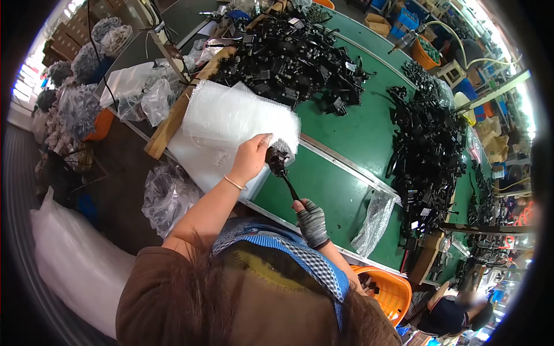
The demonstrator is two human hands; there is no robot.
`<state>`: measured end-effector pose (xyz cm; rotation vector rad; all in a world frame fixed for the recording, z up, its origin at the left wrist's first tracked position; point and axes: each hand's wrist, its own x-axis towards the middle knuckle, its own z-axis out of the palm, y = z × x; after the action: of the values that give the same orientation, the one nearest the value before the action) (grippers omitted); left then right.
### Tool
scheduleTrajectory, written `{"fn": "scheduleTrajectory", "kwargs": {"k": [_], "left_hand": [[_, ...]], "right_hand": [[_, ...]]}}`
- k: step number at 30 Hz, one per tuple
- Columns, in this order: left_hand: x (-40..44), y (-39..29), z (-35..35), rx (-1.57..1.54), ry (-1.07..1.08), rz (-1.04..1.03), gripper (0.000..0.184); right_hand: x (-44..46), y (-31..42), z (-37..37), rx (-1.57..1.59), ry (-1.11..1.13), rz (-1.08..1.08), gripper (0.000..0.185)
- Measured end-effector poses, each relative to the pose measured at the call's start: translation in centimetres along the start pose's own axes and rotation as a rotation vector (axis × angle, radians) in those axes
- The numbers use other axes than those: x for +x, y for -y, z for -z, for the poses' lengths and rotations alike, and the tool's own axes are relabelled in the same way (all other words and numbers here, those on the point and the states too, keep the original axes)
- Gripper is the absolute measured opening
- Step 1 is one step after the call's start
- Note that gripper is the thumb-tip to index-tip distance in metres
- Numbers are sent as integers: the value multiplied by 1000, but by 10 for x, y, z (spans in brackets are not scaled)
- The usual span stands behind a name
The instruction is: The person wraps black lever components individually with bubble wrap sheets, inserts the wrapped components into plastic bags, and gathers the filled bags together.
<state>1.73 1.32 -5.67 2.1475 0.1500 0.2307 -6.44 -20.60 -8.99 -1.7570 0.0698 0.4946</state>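
A black part with a cable [279, 162] hangs between my two hands over the front of the green table. My left hand [251, 157], bare with a band at the wrist, is closed at the edge of a stack of clear bubble bags [231, 115], beside the part's head. Whether its fingers pinch a bag or the part is hard to tell. My right hand [310, 220], in a grey fingerless glove, is wrapped round the cable end. A separate bubble bag [375, 222] lies flat to the right.
A big heap of black parts [288, 55] covers the back of the green table [337, 199], with another heap [427, 155] at right. An orange basket [398, 291] stands near my right elbow. A person [456, 311] is at lower right. Plastic bags [167, 193] hang at left.
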Motion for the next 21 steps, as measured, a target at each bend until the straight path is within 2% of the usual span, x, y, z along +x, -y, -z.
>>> {"fn": "scheduleTrajectory", "kwargs": {"k": [1, 3, 4, 7, 8, 9, 10, 13, 15, 18, 20, 21], "left_hand": [[1, -4, 2, -91, 40, 90, 32], [-8, -15, 6, 260, 50, -321, 37], [-14, -17, 6, 439, 52, -524, 39], [-26, 4, -1, 499, -106, -612, 43], [-29, 18, -9, 498, -88, -566, 50], [-35, 19, -16, 396, -76, -537, 52], [-42, 16, -27, 293, -66, -512, 53], [-48, -31, -39, -98, -27, -567, 56], [-50, -51, -35, -243, 87, -471, 52], [-68, -18, -47, -40, 483, -357, 43], [-76, -51, -47, -199, 456, -516, 38], [-84, -66, -46, -280, 450, -575, 35]], "right_hand": [[-1, -6, 1, 16, 3, -47, 28], [-5, 10, 3, 47, 5, -136, 27], [-6, 13, 4, 231, 32, -189, 27], [-7, 22, 9, 742, 128, -344, 27], [-8, 28, 10, 887, 171, -397, 27], [-10, 31, 11, 1034, 215, -451, 27], [-6, 22, 11, 1052, 225, -433, 29], [-3, 9, 5, -47, -133, -15, 30], [-3, 7, 2, 55, -204, -47, 29], [1, -2, 9, 177, -265, -129, 25], [20, -50, 16, 880, -308, -125, 26], [9, -42, 8, 1234, -325, -139, 26]]}}
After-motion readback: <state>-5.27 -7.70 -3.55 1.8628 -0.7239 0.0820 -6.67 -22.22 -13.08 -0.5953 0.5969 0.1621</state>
